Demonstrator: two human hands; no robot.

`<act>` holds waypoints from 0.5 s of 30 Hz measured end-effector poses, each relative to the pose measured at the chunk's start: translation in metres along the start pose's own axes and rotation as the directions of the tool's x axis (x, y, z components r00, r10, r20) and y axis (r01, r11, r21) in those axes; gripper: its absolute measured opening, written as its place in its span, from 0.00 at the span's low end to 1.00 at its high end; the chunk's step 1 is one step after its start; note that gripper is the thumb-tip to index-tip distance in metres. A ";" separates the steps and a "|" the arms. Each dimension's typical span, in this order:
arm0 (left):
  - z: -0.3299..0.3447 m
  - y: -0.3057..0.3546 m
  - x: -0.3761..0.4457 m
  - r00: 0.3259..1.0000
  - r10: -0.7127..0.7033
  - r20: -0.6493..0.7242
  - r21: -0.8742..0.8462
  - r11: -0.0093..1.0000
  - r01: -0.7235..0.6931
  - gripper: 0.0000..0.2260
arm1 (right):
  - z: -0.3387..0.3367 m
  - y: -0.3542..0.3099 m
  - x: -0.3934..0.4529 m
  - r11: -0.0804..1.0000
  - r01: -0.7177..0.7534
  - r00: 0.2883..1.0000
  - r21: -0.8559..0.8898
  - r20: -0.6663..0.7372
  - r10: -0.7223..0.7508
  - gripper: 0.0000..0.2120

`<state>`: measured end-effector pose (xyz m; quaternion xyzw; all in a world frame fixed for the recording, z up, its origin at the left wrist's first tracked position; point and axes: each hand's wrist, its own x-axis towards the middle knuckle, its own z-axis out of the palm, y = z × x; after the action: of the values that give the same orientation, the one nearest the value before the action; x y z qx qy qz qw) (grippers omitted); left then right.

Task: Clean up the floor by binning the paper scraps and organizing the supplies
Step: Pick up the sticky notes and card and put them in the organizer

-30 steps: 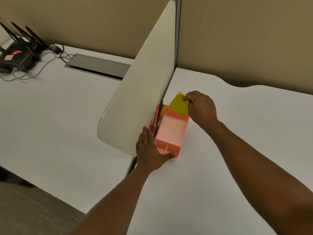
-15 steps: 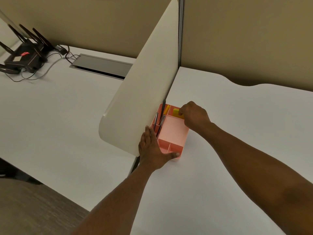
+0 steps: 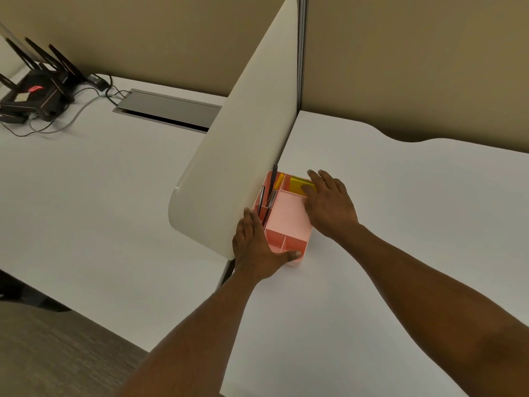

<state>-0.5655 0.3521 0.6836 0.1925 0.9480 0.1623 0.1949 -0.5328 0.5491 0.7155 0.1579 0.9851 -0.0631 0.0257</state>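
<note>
A pink desk organizer (image 3: 289, 217) stands on the white desk (image 3: 372, 253) against the cream divider panel (image 3: 240, 156). Its far compartment holds a yellow pad of sticky notes (image 3: 297, 184); its left slots hold pens (image 3: 270, 193). My left hand (image 3: 257, 247) grips the organizer's near left corner, thumb along the front wall. My right hand (image 3: 329, 204) lies over the organizer's right rim with straight fingers, fingertips touching the yellow pad.
A black router with antennas (image 3: 37, 90) and cables sits at the far left of the neighbouring desk, beside a grey cable hatch (image 3: 169, 110). Tan partition walls rise behind. Carpet floor (image 3: 57, 353) shows at lower left.
My right hand lowered the yellow pad into the far compartment, let go of it, and now lies flat over the rim. My left hand stayed on the organizer.
</note>
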 end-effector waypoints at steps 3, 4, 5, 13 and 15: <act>-0.002 0.000 -0.003 1.000 0.002 -0.001 0.006 1.000 -0.002 0.64 | -0.003 -0.007 -0.017 0.996 -0.064 0.998 0.066 0.001 0.064 0.23; -0.003 0.000 -0.004 1.000 0.005 -0.006 0.015 1.000 -0.005 0.64 | -0.003 -0.010 -0.023 0.993 -0.086 0.996 0.082 0.003 0.086 0.24; -0.004 0.001 -0.005 1.000 0.009 -0.010 0.030 1.000 -0.008 0.64 | -0.003 -0.014 -0.031 0.990 -0.104 0.995 0.091 0.007 0.104 0.25; -0.014 -0.008 -0.036 0.972 0.180 -0.151 0.181 0.972 -0.152 0.52 | -0.014 -0.041 -0.107 0.972 -0.211 0.977 0.107 0.013 0.211 0.28; -0.016 -0.016 -0.055 0.936 0.287 -0.204 0.223 0.944 -0.241 0.47 | -0.016 -0.053 -0.132 0.966 -0.236 0.972 0.102 0.011 0.236 0.29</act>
<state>-0.5304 0.3113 0.7087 0.3165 0.9408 0.1150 0.0386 -0.4249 0.4606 0.7473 0.2752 0.9548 -0.1100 0.0242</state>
